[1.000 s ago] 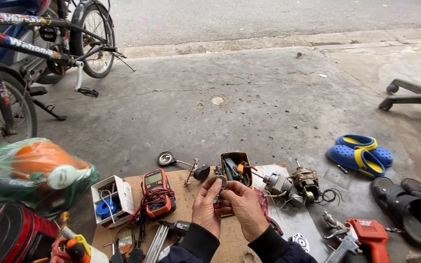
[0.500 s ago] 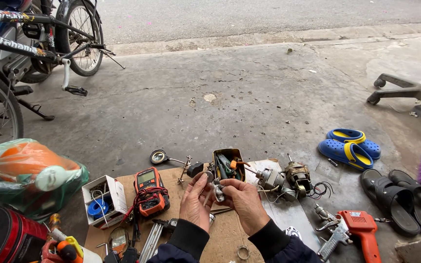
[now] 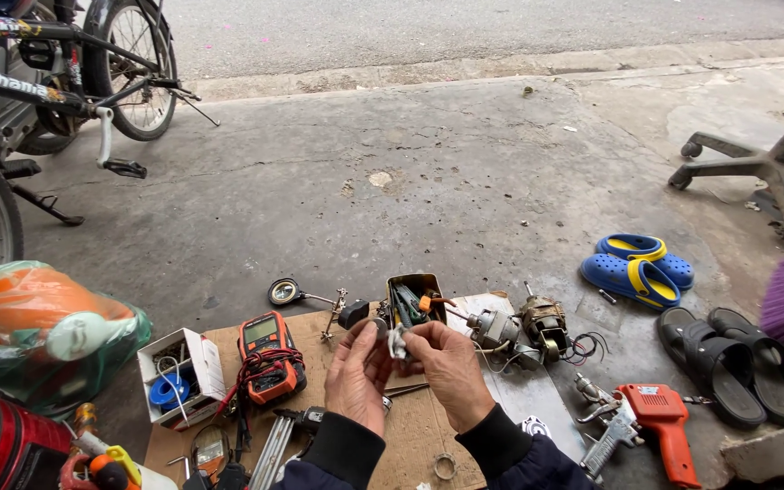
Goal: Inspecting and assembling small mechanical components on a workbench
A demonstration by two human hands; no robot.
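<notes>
Our left hand point(image 3: 358, 377) and right hand point(image 3: 446, 367) meet over the cardboard sheet point(image 3: 410, 426), fingertips pinching a small grey metal part point(image 3: 398, 343) between them; its kind we cannot tell. The open tool tin point(image 3: 413, 300) sits just behind the part; the orange multimeter point(image 3: 267, 356) lies left of it.

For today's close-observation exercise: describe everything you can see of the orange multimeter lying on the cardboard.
The multimeter is a flat, upright-rectangular tester with an orange rubbery casing around a dark face. A pale greenish display fills its upper part; the dial below is largely covered by coiled red and black leads draped over it. It lies face up on the brown cardboard sheet, beside a small white box and left of the person's left hand, untouched by it.
</notes>
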